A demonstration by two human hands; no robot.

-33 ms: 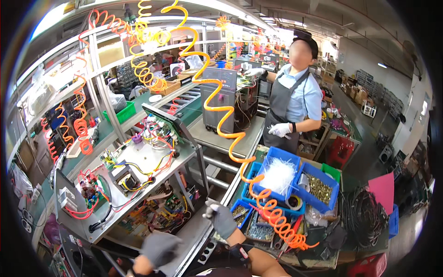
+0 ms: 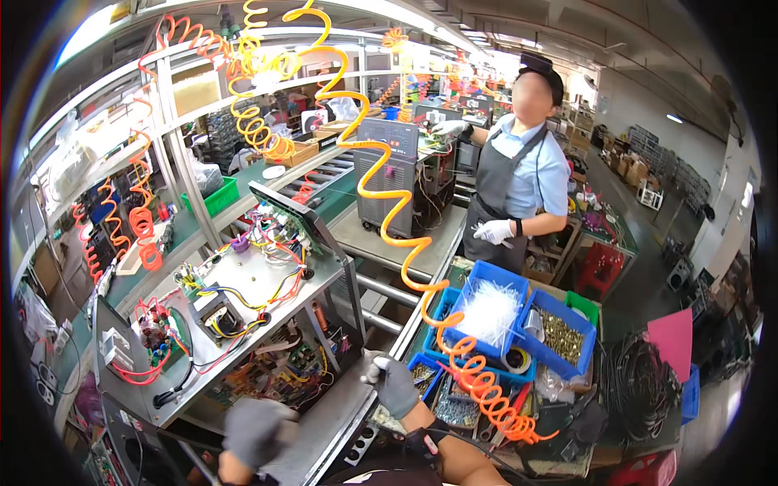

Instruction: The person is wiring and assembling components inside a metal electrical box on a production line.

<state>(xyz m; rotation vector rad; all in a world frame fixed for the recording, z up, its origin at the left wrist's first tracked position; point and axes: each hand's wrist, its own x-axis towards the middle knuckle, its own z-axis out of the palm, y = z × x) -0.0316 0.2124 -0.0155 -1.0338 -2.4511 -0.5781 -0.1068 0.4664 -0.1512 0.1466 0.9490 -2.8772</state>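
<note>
Head view, left hand: blurred beside the open chassis, too smeared to judge opening or hold.
Right hand: half-curled near the metal rail, hiding any held item.
Chassis: ahead-left, seemingly part-assembled, with boards and wiring in, cover off.
Co-worker: beyond, beside a gray machine.

On the right, a pale wall and grey floor lie under a dim ceiling; a lamp glows. Racks, it seems, line the wall; a red stool stands by a table.
</note>
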